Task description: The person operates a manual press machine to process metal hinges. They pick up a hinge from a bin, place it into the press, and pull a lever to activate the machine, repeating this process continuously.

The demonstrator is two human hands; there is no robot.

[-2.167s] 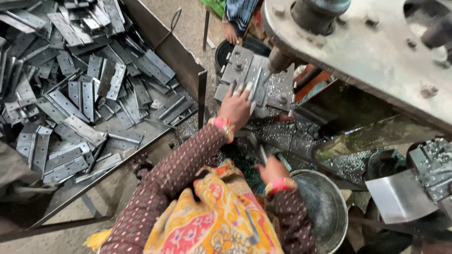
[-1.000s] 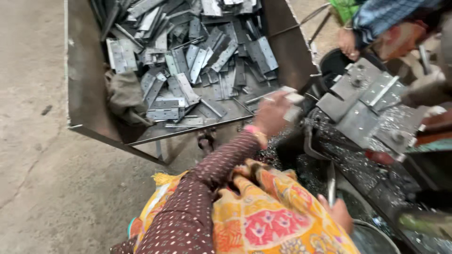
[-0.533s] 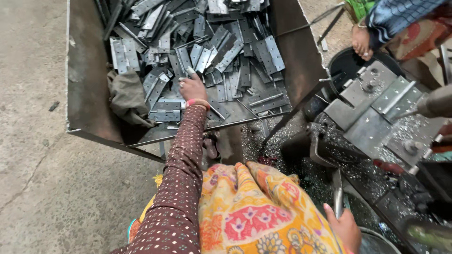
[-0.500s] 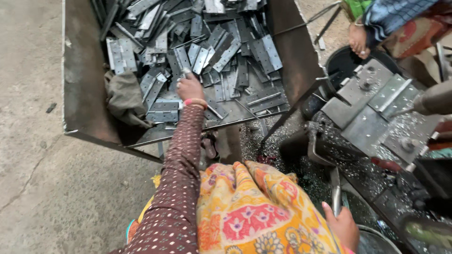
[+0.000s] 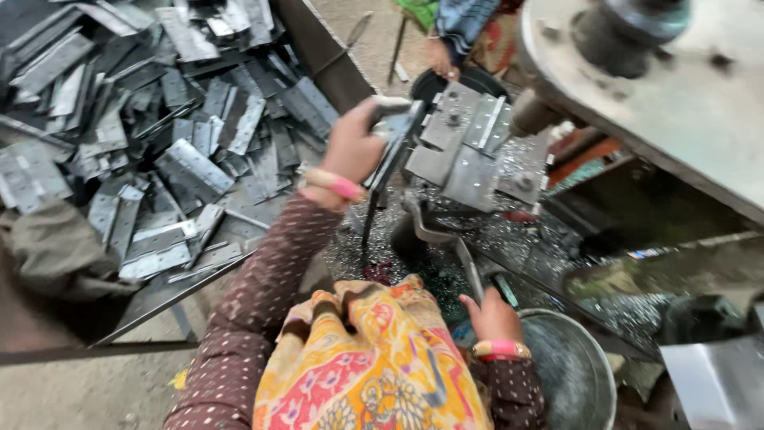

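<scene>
A dark metal tray carries a loose heap of flat grey hinge plates, piled against its right wall. A crumpled olive cloth lies on the tray at the heap's near left. Beneath the tray is bare concrete floor.

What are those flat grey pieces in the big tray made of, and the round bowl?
The flat pieces look like bare steel: dull grey, thin, with punched holes and some shine. The left hand holds one. The round bowl near the right hand looks like metal too, grey and faintly shiny.
</scene>
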